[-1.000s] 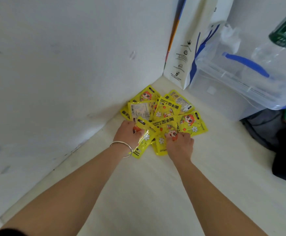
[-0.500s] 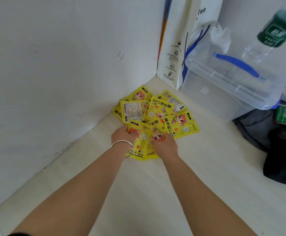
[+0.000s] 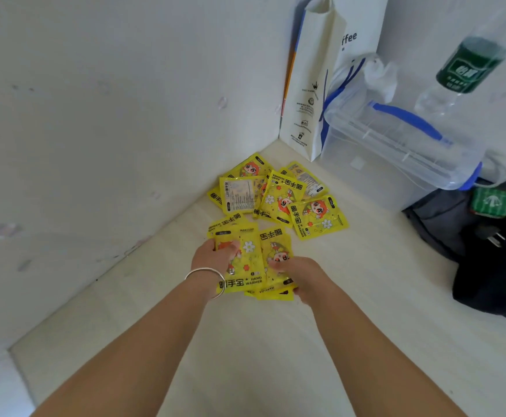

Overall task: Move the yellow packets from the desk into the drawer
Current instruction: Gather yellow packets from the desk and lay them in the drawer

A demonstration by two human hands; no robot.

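Note:
Several yellow hand-warmer packets [image 3: 279, 194] with a cartoon face lie fanned out in the desk's back corner by the wall. A small stack of the same packets [image 3: 254, 260] sits closer to me, separated from that pile. My left hand [image 3: 212, 257], with a silver bangle on the wrist, grips the stack's left side. My right hand [image 3: 303, 275] grips its right side, thumb on top. The pale desk [image 3: 245, 350] carries everything. No drawer is in view.
A white paper bag [image 3: 312, 85] stands in the corner. Beside it is a clear plastic box [image 3: 402, 145] with a blue handle, and a green-labelled bottle [image 3: 468, 64] above it. A dark bag [image 3: 492, 266] and a plug lie at the right.
Both hands have drawn a stack of packets toward me, away from the pile in the corner. A gap now separates the held stack from the rest.

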